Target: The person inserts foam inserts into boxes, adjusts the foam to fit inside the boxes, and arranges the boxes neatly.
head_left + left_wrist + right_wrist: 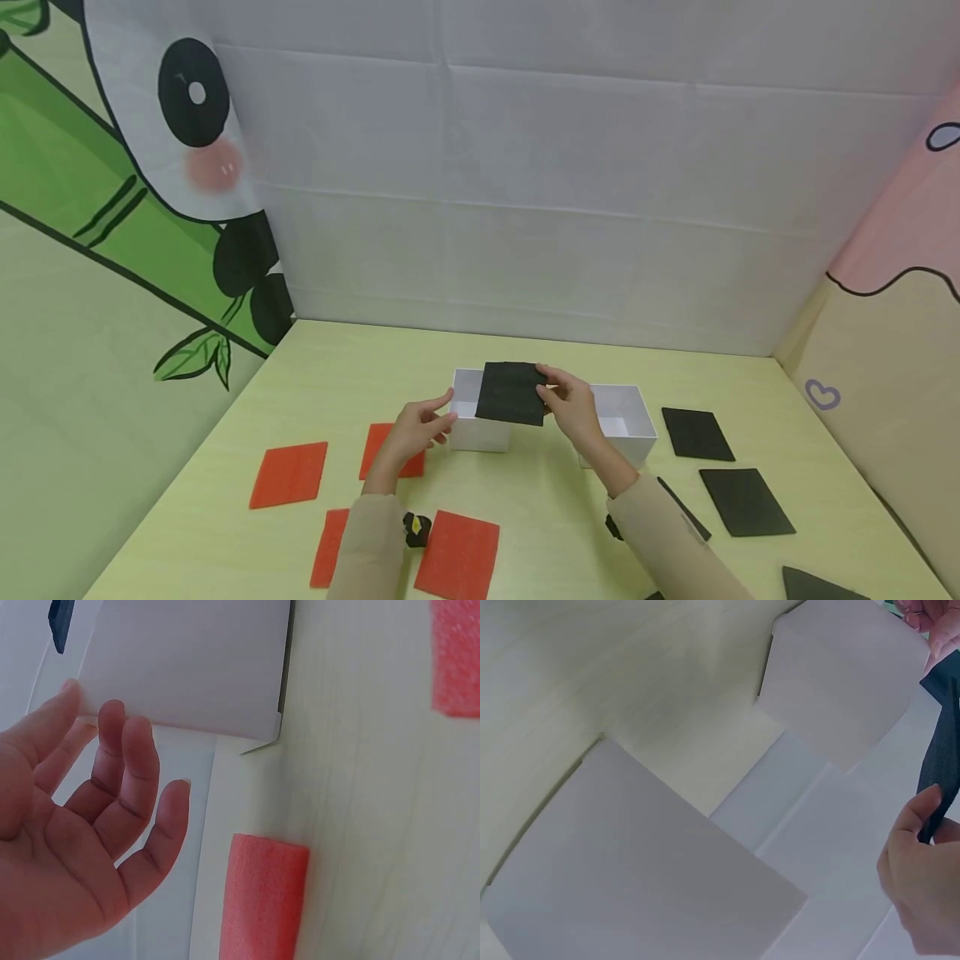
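My right hand (573,406) pinches a black foam sheet (510,393) by its right edge, thumb on one face and fingers on the other. The sheet hangs over the right part of a white open box (480,435), hiding some of its opening. Beside that box's left wall is my left hand (412,429), its fingers loosely bent and the tips at the wall. In the left wrist view the thumb and fingertips lie at the edge of the box (187,667); whether they press it I cannot tell. A second white box (637,447) stands behind my right wrist.
Several red foam squares (288,475) lie on the left of the pale table (547,533), one partly under my left forearm. Several black squares (746,502) lie on the right. Printed cloth walls (525,208) close in the back and sides.
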The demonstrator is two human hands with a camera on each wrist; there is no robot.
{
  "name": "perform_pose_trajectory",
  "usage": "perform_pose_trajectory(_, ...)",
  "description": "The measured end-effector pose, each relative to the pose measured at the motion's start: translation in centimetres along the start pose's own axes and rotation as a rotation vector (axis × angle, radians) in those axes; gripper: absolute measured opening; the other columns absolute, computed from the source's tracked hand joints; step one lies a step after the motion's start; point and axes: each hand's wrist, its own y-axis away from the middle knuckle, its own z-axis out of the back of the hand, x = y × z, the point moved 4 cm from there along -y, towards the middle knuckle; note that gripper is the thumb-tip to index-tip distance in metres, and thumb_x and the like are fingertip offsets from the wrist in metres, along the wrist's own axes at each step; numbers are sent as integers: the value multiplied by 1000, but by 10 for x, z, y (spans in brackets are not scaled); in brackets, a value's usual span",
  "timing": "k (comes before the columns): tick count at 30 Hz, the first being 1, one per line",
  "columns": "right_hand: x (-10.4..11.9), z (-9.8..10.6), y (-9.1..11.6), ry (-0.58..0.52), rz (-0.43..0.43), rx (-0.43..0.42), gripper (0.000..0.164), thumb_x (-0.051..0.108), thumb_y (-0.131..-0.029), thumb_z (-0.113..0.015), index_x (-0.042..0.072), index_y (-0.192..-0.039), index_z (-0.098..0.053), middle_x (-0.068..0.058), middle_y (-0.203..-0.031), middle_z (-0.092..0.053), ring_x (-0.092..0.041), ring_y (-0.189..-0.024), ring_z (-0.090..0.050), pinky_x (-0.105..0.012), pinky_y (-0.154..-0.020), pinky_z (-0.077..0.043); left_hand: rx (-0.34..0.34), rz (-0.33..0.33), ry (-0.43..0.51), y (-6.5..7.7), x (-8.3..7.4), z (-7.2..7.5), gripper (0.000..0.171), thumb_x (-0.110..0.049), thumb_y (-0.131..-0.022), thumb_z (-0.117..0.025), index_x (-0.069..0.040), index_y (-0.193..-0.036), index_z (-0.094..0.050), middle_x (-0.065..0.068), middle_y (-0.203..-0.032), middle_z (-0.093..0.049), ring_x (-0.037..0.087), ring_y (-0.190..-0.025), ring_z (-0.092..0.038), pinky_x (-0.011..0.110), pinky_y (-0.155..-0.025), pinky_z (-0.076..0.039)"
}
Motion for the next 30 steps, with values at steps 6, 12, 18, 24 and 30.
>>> perform_pose_trajectory(6, 0, -9, -9, 23, 19, 16, 35, -6, -83, -57, -7, -118, -54, -22, -100, -57, -25, -69, -58, -34, -58, -50, 10, -1, 15, 0, 0, 0, 46, -16, -84, -62, -13, -129, -49, 9, -71, -58, 21, -61, -56, 30, -56, -43)
perform_pose_trajectory(12, -3, -16, -16, 40, 48, 12, 34, -7, -83, -57, -7, -116, -55, -22, -97, -58, -24, -67, -58, -37, -58, -50, 6, -5, 32, 0, 0, 0, 46, -14, -84, -62, -13, -128, -49, 9, -69, -57, 23, -61, -57, 30, -55, -43)
perform_pose_trajectory(18, -7, -26, -22, 58, 82, 17, 33, -10, -81, -58, -8, -113, -57, -22, -95, -59, -26, -68, -59, -36, -56, -51, 12, -9, 32, -1, 0, 0, 46, -14, -84, -62, -13, -128, -49, 10, -70, -58, 24, -62, -57, 29, -55, -42)
perform_pose_trajectory(24, -9, -35, -24, 117, 94, 9, 31, -10, -79, -60, -7, -110, -59, -22, -92, -61, -26, -70, -60, -26, -56, -50, 20, -14, 28, -1, 0, 0, 47, -15, -84, -62, -13, -129, -49, 10, -71, -58, 24, -62, -57, 29, -54, -43)
perform_pose_trajectory(30, -7, -43, -24, 204, 154, 19, 28, -9, -79, -61, -6, -107, -61, -20, -89, -63, -27, -72, -60, -27, -58, -48, 14, -12, 21, -1, 1, 1, 47, -15, -84, -62, -14, -129, -49, 11, -71, -58, 25, -63, -58, 28, -54, -42)
